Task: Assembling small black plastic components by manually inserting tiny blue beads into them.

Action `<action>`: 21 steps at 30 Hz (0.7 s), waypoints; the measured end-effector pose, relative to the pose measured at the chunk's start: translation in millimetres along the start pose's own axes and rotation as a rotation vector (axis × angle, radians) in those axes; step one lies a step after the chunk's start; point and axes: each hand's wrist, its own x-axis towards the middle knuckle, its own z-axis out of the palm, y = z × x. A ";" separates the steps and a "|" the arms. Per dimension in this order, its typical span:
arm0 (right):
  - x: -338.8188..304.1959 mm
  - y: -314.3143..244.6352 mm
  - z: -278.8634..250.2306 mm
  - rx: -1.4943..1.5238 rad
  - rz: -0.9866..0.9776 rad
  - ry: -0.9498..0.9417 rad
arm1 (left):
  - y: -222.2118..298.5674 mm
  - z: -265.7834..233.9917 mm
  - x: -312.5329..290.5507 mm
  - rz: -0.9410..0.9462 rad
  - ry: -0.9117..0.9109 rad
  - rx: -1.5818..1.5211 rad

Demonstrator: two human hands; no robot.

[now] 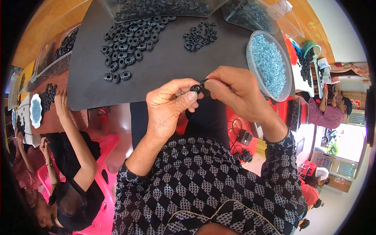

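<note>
Close to the table's near edge, my left hand (164, 105) pinches a small black round plastic part (196, 89) between thumb and fingers. A pale ring or hole shows in the face of this part. From the right, my right hand (239, 92) has its thumb and forefinger closed on a small black piece (203, 81) that meets the top of the round part. Most of that piece is hidden by the fingers. Beyond my hands, a pile of black oval plastic parts (131, 43) and a smaller heap of black pieces (200, 36) lie on the table.
A round tub (249, 58) of tiny shiny bluish pieces stands on the dark table (164, 58) at right. See-through bins (162, 13) line the far side. At left, a co-worker's arm (76, 131) reaches over another table; a pink chair (107, 188) is there.
</note>
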 end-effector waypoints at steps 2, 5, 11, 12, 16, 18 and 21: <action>1.3 3.1 0.4 -0.110 -0.161 -0.005 | -0.5 1.2 -1.7 -0.010 0.023 -0.034; 2.3 4.5 0.7 -0.203 -0.244 -0.039 | 1.6 1.4 -2.0 0.017 0.020 0.035; 2.0 8.4 3.2 -0.263 -0.267 -0.049 | 0.0 0.9 -3.3 0.079 0.038 0.088; 1.9 8.3 3.8 -0.264 -0.266 -0.050 | 0.6 0.9 -3.5 0.079 0.039 0.087; 1.0 8.2 5.2 -0.268 -0.262 -0.052 | 1.1 0.1 -3.9 0.164 0.029 0.257; 0.5 7.9 5.5 -0.260 -0.254 -0.055 | 0.8 -0.2 -4.3 0.174 0.019 0.249; 0.3 7.0 6.2 -0.247 -0.258 -0.042 | 1.8 1.1 -5.3 0.112 0.036 0.150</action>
